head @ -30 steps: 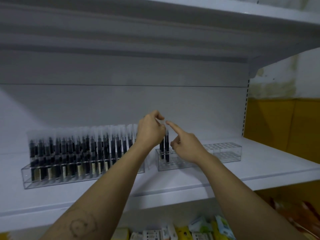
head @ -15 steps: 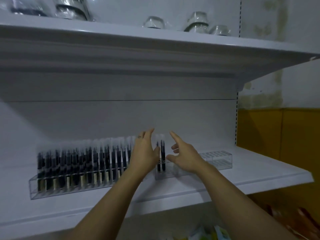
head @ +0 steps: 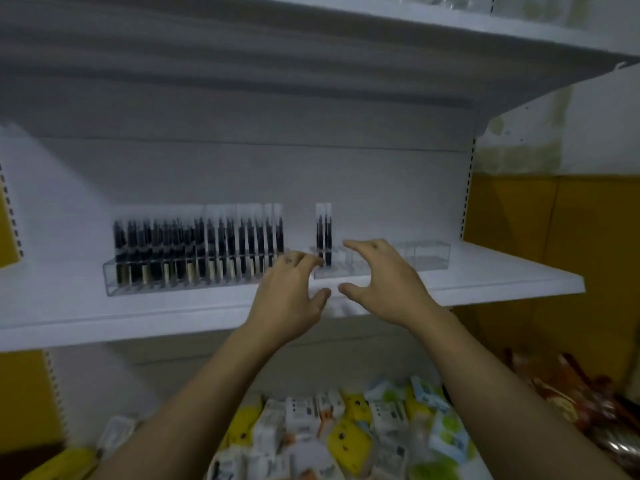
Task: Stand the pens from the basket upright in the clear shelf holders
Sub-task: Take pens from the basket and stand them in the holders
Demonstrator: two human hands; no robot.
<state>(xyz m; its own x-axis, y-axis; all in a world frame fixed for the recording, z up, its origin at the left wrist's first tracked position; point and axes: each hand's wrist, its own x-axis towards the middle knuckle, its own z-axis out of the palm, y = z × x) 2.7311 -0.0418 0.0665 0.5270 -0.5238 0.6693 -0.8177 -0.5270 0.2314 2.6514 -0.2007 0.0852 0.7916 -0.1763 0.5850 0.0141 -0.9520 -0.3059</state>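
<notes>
On the white shelf point(head: 502, 285) stand two clear holders. The left holder point(head: 138, 282) is packed with several dark pens point(head: 197, 244) in clear sleeves, all upright. The right holder point(head: 426, 254) carries two upright pens point(head: 323, 233) at its left end; the other slots hold nothing. My left hand point(head: 294, 292) and my right hand point(head: 381, 275) hover in front of the right holder, fingers spread and relaxed, holding nothing. My left fingertips are close to the base of the two pens. No basket is in view.
Another shelf point(head: 450, 26) hangs overhead. Below the pen shelf lies a heap of small white, yellow and green packets point(head: 346, 427), with red and orange packets point(head: 571, 393) at the right. A yellow wall panel point(head: 554, 220) is at the right.
Both hands have dropped from the pen tops to the front of the right holder. The camera has tilted down, bringing the packets below into view.
</notes>
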